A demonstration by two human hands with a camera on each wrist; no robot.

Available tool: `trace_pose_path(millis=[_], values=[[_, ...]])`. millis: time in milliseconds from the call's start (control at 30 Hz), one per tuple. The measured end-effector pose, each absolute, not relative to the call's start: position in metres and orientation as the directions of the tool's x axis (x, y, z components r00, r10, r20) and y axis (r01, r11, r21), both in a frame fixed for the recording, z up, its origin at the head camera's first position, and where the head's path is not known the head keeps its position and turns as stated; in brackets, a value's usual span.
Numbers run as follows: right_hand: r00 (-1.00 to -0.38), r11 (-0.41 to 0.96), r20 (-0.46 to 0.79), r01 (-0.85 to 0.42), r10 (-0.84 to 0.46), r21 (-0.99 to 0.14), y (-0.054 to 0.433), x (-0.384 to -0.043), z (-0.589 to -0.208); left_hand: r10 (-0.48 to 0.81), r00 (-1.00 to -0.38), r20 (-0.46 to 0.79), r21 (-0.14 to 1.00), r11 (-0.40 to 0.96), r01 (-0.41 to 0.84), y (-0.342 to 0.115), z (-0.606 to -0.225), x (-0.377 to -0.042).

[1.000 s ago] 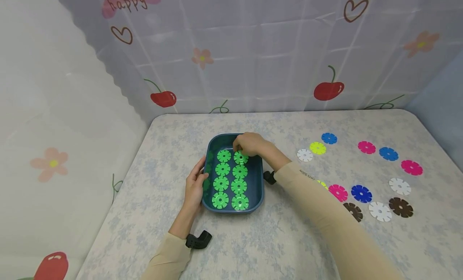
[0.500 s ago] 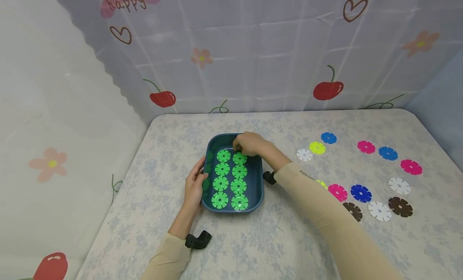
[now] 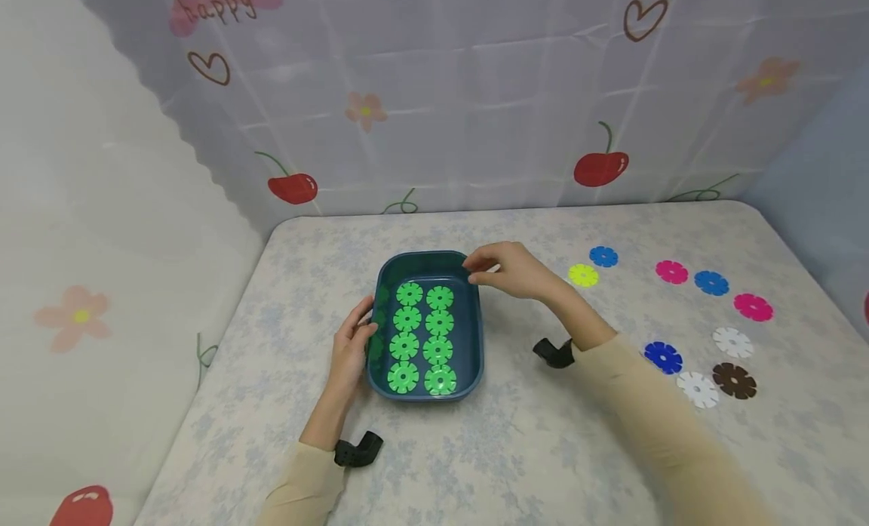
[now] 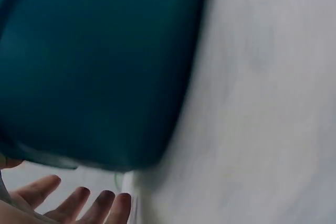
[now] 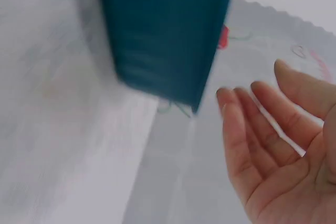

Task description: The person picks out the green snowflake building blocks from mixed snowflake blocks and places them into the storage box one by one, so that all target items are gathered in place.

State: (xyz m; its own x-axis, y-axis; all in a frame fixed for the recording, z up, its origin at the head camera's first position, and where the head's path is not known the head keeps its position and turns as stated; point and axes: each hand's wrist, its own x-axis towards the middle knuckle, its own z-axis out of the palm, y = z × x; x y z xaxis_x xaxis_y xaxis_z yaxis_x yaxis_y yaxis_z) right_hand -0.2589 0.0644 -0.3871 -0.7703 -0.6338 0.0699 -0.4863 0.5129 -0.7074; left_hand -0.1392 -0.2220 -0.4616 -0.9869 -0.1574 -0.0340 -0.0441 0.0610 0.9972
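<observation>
A dark teal plastic tray [image 3: 475,360] sits on the table in the head view. Inside it lie several green notched plastic discs [image 3: 438,350] in two columns. My left hand [image 3: 348,352] is at its left rim, thumb over the edge. In the left wrist view, the fingers [image 4: 94,205] extend loosely beside the tray's outer wall [image 4: 100,72]. My right hand [image 3: 512,269] hovers at the far right corner with nothing in it. Its fingers [image 5: 262,124] and thumb are spread and slightly bent in the right wrist view, apart from the tray.
Loose notched discs lie on the right of the table: yellow [image 3: 583,275], light blue [image 3: 711,283], pink [image 3: 753,307], white [image 3: 733,342], brown [image 3: 735,380] and dark blue [image 3: 663,358]. The right sleeve [image 3: 652,413] hides part of that area. A patterned curtain [image 3: 462,133] hangs behind the table.
My right hand has lifted from the top green disc in the right column and moved right, out over the tray's corner. The view has turned slightly right; the left hand stays at the rim.
</observation>
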Motion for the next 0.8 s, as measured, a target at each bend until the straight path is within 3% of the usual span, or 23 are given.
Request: trace_pose_path(millis=[133, 233, 333, 500, 800], values=[[-0.855, 0.649, 0.073, -0.442, -0.513, -0.619, 0.103, -0.239, -0.384, -0.174, -0.984, 0.034, 0.933, 0.359, -0.031, -0.243, -0.449, -0.139], [-0.905, 0.765, 0.075, -0.396, -0.419, -0.507, 0.133, -0.227, -0.385, -0.16, -0.982, 0.096, 0.755, 0.655, -0.033, -0.262, -0.44, -0.14], [-0.938, 0.855, 0.091, -0.342, -0.333, -0.389, 0.162, -0.219, -0.387, -0.125, -0.986, 0.11, 0.553, 0.832, -0.044, -0.277, -0.433, -0.141], [-0.975, 0.934, 0.079, -0.223, -0.21, -0.278, 0.2, -0.218, -0.394, -0.117, -0.991, 0.057, 0.353, 0.931, -0.09, -0.294, -0.425, -0.144], [-0.989, 0.959, 0.024, -0.145, -0.144, -0.244, 0.235, -0.219, -0.405, -0.142, -0.99, 0.005, 0.228, 0.964, -0.137, -0.305, -0.426, -0.147]])
